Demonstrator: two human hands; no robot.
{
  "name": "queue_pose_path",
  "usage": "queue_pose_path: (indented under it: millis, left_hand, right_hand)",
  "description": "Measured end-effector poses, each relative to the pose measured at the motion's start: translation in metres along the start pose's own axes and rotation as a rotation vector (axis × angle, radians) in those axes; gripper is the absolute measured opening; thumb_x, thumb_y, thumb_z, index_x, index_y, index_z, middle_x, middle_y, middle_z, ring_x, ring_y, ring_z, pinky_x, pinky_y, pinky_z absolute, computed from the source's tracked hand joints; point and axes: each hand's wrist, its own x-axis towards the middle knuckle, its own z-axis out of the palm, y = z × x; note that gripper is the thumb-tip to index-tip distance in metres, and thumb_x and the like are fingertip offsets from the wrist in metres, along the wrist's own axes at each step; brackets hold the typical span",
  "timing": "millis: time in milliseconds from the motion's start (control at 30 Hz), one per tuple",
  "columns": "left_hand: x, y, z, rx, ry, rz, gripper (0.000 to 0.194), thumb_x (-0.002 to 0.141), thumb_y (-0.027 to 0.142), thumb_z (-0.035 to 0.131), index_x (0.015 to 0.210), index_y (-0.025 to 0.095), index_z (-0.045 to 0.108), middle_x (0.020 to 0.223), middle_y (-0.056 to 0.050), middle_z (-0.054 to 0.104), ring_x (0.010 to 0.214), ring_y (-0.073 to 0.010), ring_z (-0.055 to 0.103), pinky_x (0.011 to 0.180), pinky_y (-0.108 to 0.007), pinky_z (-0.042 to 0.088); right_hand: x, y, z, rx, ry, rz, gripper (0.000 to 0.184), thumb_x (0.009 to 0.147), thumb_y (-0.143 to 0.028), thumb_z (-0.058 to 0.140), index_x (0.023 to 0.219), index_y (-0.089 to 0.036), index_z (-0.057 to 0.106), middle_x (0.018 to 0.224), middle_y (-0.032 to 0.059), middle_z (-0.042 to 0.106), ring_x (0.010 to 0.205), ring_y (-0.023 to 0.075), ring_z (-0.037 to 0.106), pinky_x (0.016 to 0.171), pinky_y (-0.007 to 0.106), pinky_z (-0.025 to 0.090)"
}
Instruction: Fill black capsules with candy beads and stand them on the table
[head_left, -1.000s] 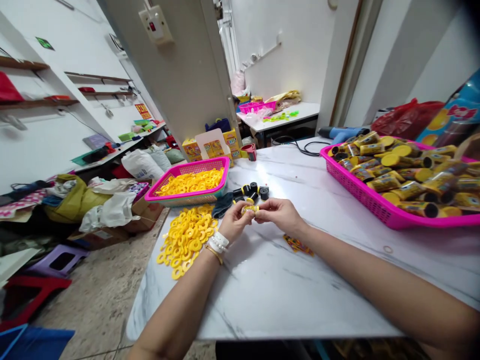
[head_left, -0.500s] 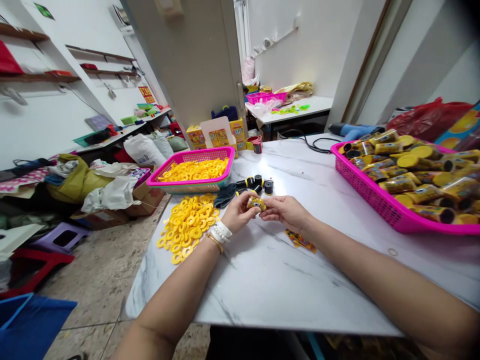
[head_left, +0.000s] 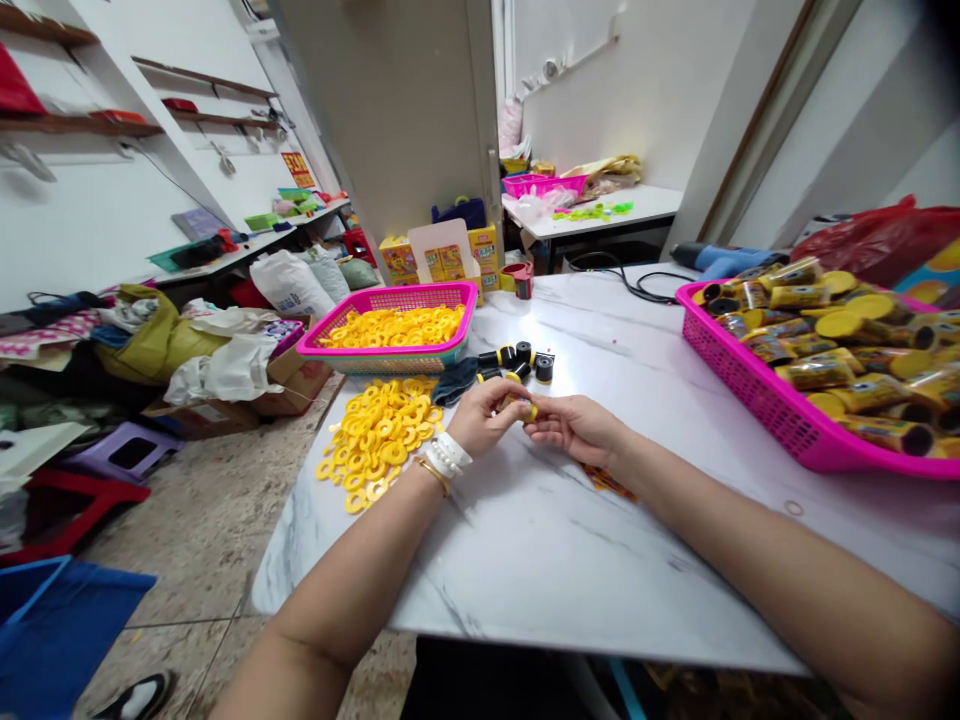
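Over the white marble table (head_left: 570,540), my left hand (head_left: 484,415) and my right hand (head_left: 574,428) meet, both pinched round one small yellow roll (head_left: 523,404). Only a bit of the roll shows between the fingertips. My left wrist wears a white beaded bracelet (head_left: 448,455). A loose heap of yellow plastic rings (head_left: 382,435) lies just left of my left hand. Several small black and yellow rolls (head_left: 517,360) stand right behind my hands, beside a dark cloth (head_left: 455,378).
A pink basket of yellow rings (head_left: 394,335) sits at the far left of the table. A larger pink basket (head_left: 757,390) piled with wrapped yellow tubes fills the right side. A blue heat gun (head_left: 720,260) and its cable lie behind. Boxes, bags and stools crowd the floor on the left.
The camera has tilted down and drifted a little. My hands have stayed together on the roll and turned it, so less of it shows between my fingers.
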Motion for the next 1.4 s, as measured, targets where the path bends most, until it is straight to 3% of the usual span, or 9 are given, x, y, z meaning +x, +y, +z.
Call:
queue_pose_path:
  millis: [100,200,433,733,833,933,1100,1267,1400]
  left_hand:
    - [-0.002,0.001,0.003,0.116,0.023,0.050,0.020,0.084,0.035,0.062,0.094,0.019,0.067,0.087,-0.003,0.066,0.074,-0.0135,0.056,0.069,-0.025,0.045]
    - [-0.002,-0.004,0.005,0.090,0.077,-0.059,0.033,0.081,0.043,0.066,0.103,0.018,0.063,0.084,-0.002,0.064,0.067,-0.0120,0.055,0.061,-0.023,0.043]
    - [0.000,-0.001,0.001,-0.185,-0.029,-0.278,0.045,0.078,0.056,0.067,0.088,0.013,0.060,0.060,0.001,0.057,0.046,-0.0079,0.050,0.045,-0.020,0.038]
    - [0.000,0.000,-0.004,-0.518,-0.216,-0.491,0.042,0.069,0.051,0.077,0.069,0.013,0.058,0.053,-0.001,0.059,0.037,-0.0044,0.040,0.037,-0.019,0.026]
    - [0.001,-0.005,-0.002,-0.591,-0.224,-0.575,0.048,0.069,0.058,0.075,0.071,0.013,0.060,0.054,-0.003,0.061,0.035,-0.0052,0.042,0.036,-0.020,0.026]
    - [0.002,-0.005,-0.003,-0.626,-0.228,-0.603,0.058,0.071,0.068,0.068,0.083,0.011,0.064,0.066,-0.007,0.066,0.044,-0.0082,0.054,0.042,-0.020,0.036]
    - [0.003,-0.007,-0.004,-0.724,-0.103,-0.533,0.047,0.061,0.048,0.085,0.080,0.013,0.061,0.061,0.002,0.055,0.048,-0.0049,0.049,0.049,-0.019,0.038]
    - [0.003,-0.008,-0.002,-0.690,-0.110,-0.542,0.046,0.064,0.053,0.081,0.070,0.012,0.062,0.052,0.003,0.050,0.042,-0.0044,0.042,0.041,-0.019,0.028]
    - [0.003,-0.005,0.001,-0.683,-0.112,-0.626,0.050,0.062,0.059,0.079,0.071,0.013,0.062,0.049,0.003,0.051,0.039,-0.0052,0.041,0.038,-0.019,0.026]
  right_hand:
    - [0.001,0.001,0.000,0.079,-0.016,0.031,0.017,0.080,-0.025,0.074,0.090,-0.011,0.072,0.069,0.0059,0.072,0.059,0.0114,0.068,0.058,0.018,0.060]
    - [0.002,0.001,-0.001,0.040,-0.015,-0.022,0.022,0.077,-0.031,0.077,0.086,-0.011,0.072,0.069,0.0062,0.072,0.058,0.0110,0.067,0.056,0.017,0.059]
    - [-0.004,0.000,0.001,-0.265,0.043,-0.381,0.036,0.062,-0.039,0.087,0.081,-0.016,0.068,0.081,0.0044,0.074,0.073,0.0174,0.071,0.075,0.033,0.060]
    - [-0.012,0.013,0.004,-0.717,0.036,-0.760,0.024,0.079,-0.039,0.073,0.093,-0.020,0.067,0.090,0.0061,0.071,0.079,0.0208,0.070,0.081,0.040,0.059]
    - [-0.009,0.014,0.001,-0.759,0.055,-0.732,0.025,0.078,-0.041,0.074,0.091,-0.021,0.066,0.086,0.0055,0.070,0.076,0.0202,0.070,0.076,0.037,0.059]
    - [-0.003,0.012,0.000,-0.605,0.125,-0.604,0.033,0.074,-0.047,0.077,0.084,-0.020,0.063,0.076,0.0037,0.070,0.069,0.0199,0.070,0.069,0.035,0.060]
    - [-0.001,0.005,0.000,-0.471,0.151,-0.492,0.037,0.068,-0.048,0.081,0.078,-0.018,0.061,0.067,0.0024,0.070,0.064,0.0184,0.070,0.069,0.035,0.060]
    - [-0.006,0.001,-0.004,-0.504,-0.017,-0.500,0.037,0.074,-0.039,0.078,0.105,-0.022,0.067,0.102,0.0031,0.072,0.085,0.0176,0.070,0.088,0.038,0.056]
    - [-0.009,0.002,-0.004,-0.526,-0.052,-0.580,0.038,0.071,-0.034,0.081,0.107,-0.027,0.072,0.112,0.0021,0.068,0.082,0.0182,0.070,0.087,0.043,0.058]
